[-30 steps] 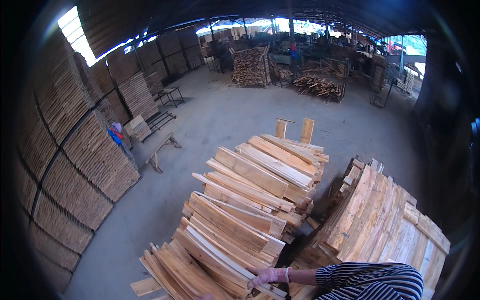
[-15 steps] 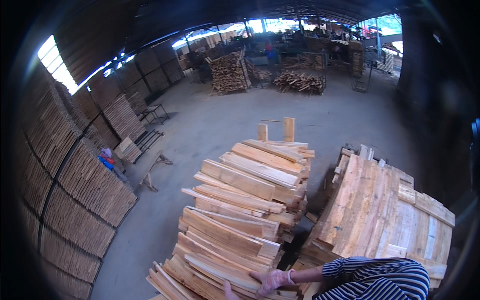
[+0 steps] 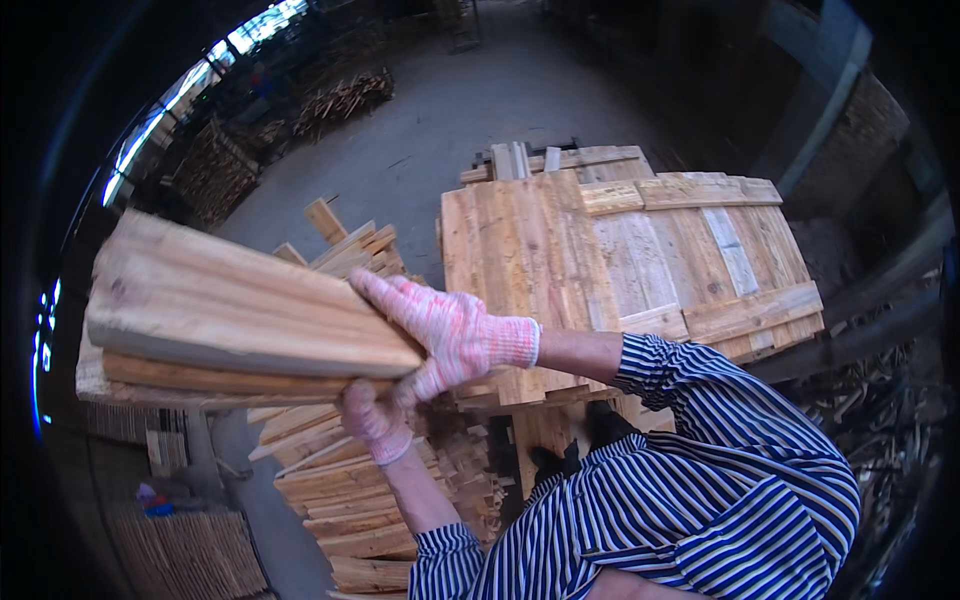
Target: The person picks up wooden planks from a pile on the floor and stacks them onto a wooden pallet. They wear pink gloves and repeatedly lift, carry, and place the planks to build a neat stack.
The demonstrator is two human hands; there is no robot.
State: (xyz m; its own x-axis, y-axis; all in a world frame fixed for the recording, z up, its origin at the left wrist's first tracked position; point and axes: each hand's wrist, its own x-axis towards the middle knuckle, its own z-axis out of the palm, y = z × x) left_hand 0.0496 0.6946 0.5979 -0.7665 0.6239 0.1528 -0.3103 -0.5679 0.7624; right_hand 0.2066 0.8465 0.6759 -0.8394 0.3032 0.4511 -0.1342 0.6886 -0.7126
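Presently near left: a stack of thin boards (image 3: 190,555), a blue-and-purple bundle (image 3: 155,505) by its upper edge.
Far left: a heap of sticks (image 3: 345,103) on the floor (image 3: 450,100).
Held boards: a small bundle (image 3: 230,295) lifted left of the body, layered flat, over the loose pile.
Loose pile: rough boards (image 3: 360,520) lying side by side, near, left of centre.
Left hand: gloved (image 3: 378,420), fingers curled round the bundle's lower edge at its right end.
Right hand: gloved (image 3: 450,330), fingers spread wide over the upper board, gripping that same end; some fingertips are hidden.
Right: a broad stack of planks (image 3: 535,250), top laid flat, beyond the striped sleeve (image 3: 730,420).
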